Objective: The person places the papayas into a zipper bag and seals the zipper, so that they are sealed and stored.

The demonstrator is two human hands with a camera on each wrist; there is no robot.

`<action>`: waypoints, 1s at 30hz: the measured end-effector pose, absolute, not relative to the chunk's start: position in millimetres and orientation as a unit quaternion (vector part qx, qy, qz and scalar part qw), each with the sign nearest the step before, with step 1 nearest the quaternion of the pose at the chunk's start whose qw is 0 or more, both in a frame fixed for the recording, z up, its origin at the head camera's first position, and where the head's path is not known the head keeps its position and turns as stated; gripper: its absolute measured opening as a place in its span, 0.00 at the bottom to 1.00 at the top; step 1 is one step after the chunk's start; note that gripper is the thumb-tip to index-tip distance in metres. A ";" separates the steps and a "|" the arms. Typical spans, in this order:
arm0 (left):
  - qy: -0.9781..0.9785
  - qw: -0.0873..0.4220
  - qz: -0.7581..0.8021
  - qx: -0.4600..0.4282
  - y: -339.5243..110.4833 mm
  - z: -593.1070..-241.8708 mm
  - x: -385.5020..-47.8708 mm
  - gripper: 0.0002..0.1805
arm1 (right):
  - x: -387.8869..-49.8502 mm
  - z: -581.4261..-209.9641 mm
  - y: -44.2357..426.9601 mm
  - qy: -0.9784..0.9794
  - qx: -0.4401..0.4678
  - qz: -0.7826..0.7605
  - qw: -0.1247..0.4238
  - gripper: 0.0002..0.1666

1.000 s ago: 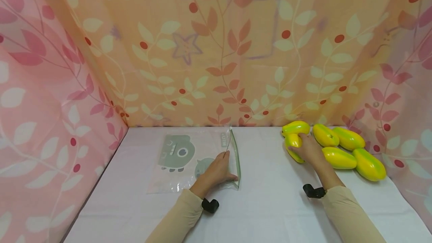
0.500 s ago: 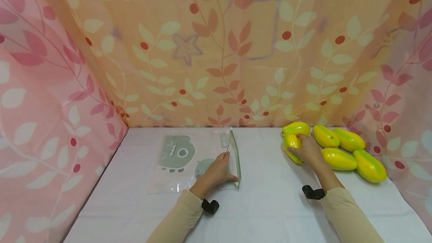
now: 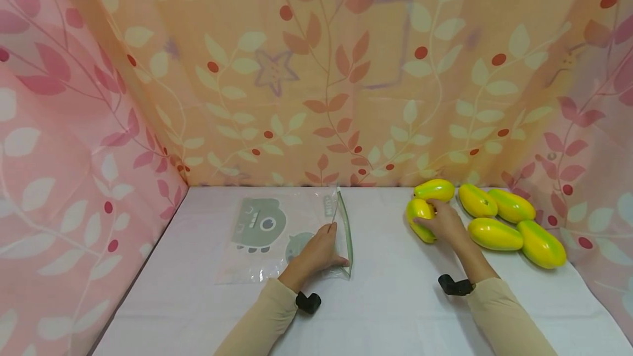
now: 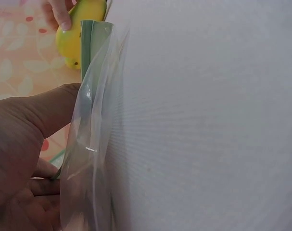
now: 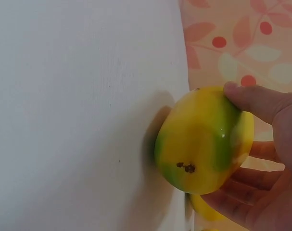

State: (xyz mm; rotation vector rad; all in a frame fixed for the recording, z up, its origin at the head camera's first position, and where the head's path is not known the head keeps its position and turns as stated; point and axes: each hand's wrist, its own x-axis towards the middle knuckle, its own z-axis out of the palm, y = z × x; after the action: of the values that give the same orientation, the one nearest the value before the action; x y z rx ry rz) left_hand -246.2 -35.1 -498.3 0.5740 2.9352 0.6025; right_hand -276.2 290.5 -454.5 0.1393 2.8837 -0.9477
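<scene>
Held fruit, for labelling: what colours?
The held fruit is yellow with green patches, clearest in the right wrist view.

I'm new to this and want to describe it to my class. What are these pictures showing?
No machine here: the left grip and right grip are a person's bare hands. The wide view comes from a camera worn on the head; the close-ups come from one on each wrist, probably those black pieces. On the white surface lie a clear printed bag and five yellow-green fruits. The left grip holds the bag's green-edged mouth; the right grip holds a sixth fruit.
</scene>
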 end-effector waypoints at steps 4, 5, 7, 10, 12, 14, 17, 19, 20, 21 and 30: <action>0.961 0.043 0.195 0.192 -35.5 -499.8 -246.1 0.61 | -274.7 -454.6 284.5 0.945 0.046 -0.320 0.053 0.51; 0.961 0.043 0.195 0.192 -35.6 -499.7 -245.9 0.61 | -274.3 -454.5 282.8 0.944 0.044 -0.322 0.053 0.52; 0.961 0.041 0.195 0.192 -35.5 -499.7 -245.8 0.61 | -273.9 -455.4 280.0 0.942 0.042 -0.329 0.053 0.52; 0.961 0.041 0.197 0.191 -35.4 -498.9 -245.7 0.60 | -273.6 -457.7 275.3 0.939 0.036 -0.338 0.049 0.52; 0.961 0.040 0.199 0.190 -35.1 -498.7 -245.9 0.60 | -273.8 -459.8 272.4 0.939 0.031 -0.341 0.043 0.51; 0.960 0.042 0.201 0.189 -35.1 -498.7 -246.1 0.61 | -273.5 -461.1 269.5 0.938 0.025 -0.345 0.038 0.51; 0.960 0.045 0.204 0.186 -35.0 -499.4 -247.0 0.61 | -273.0 -461.3 265.4 0.936 0.018 -0.350 0.034 0.51; 0.960 0.047 0.205 0.185 -35.1 -499.9 -247.5 0.62 | -272.4 -460.7 262.6 0.935 0.014 -0.353 0.033 0.50; 0.960 0.048 0.206 0.184 -35.2 -500.2 -247.7 0.62 | -272.1 -460.0 260.8 0.934 0.012 -0.356 0.033 0.51; 0.960 0.048 0.206 0.184 -35.3 -500.3 -247.9 0.62 | -271.9 -459.6 259.1 0.933 0.011 -0.358 0.033 0.51; 0.960 0.061 0.209 0.178 -35.2 -497.0 -245.9 0.61 | -273.9 -462.1 245.3 0.929 0.010 -0.368 0.031 0.49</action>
State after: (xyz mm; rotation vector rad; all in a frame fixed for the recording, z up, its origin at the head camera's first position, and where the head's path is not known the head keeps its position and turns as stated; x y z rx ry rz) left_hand -245.9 -35.2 -497.0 0.5385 2.9029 0.6325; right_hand -273.9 245.3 -462.1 0.0316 2.8621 -1.1337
